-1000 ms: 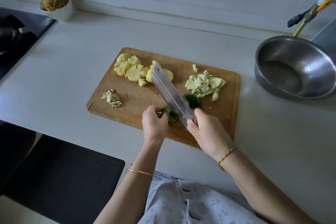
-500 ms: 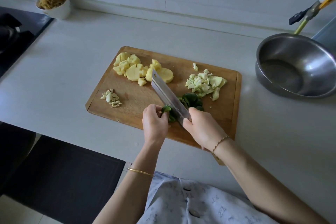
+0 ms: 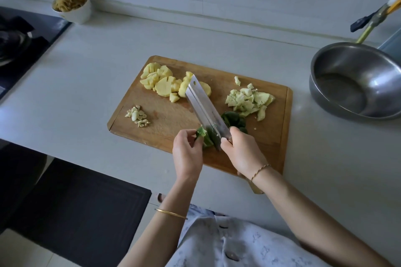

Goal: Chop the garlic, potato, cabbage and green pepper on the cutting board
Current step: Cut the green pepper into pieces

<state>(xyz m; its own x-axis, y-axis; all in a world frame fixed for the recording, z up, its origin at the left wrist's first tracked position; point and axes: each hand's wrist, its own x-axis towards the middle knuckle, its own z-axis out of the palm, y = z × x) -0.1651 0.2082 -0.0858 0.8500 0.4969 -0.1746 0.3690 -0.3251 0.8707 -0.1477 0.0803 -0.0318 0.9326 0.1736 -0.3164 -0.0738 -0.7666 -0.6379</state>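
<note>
Pale counter (image 3: 76,93), my work surface.
Cutting board (image 3: 169,119) sat mid-counter, steel bowl (image 3: 390,84) well to its right, white cup (image 3: 78,12) back left near the hob (image 3: 32,34).

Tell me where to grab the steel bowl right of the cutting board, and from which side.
Pinch the steel bowl by its rim on the side facing the cutting board, coming from above, thumb inside. It sits upright, open and empty, with smooth sloping walls and no handle showing, so the rim looks surest.
</note>
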